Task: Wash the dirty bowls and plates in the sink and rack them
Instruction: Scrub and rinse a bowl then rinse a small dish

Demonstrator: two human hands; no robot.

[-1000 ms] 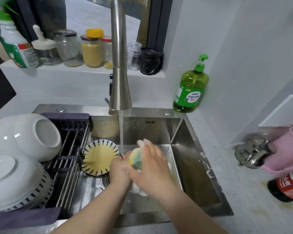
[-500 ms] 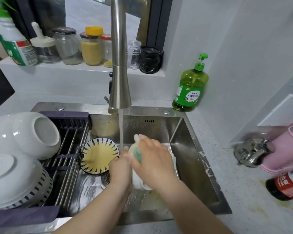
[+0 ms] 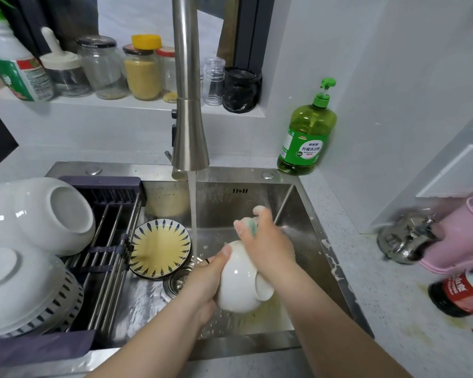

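white bowl [image 3: 236, 282] is held tilted above the floor of the steel sink [image 3: 301, 214], just right of the water running from the faucet [image 3: 189, 105]. left hand [image 3: 204, 279] grips it, thumb over the top and fingers curled under. right hand [image 3: 268, 246] lies across the bowl, its fingers clamped on a soapy sponge [image 3: 250, 223]. a blue-striped plate [image 3: 159, 249] with yellowish water leans by the drain. clean white bowls [image 3: 52, 214] and stacked plates [image 3: 19, 290] rest on the rack [image 3: 112, 241] at left.
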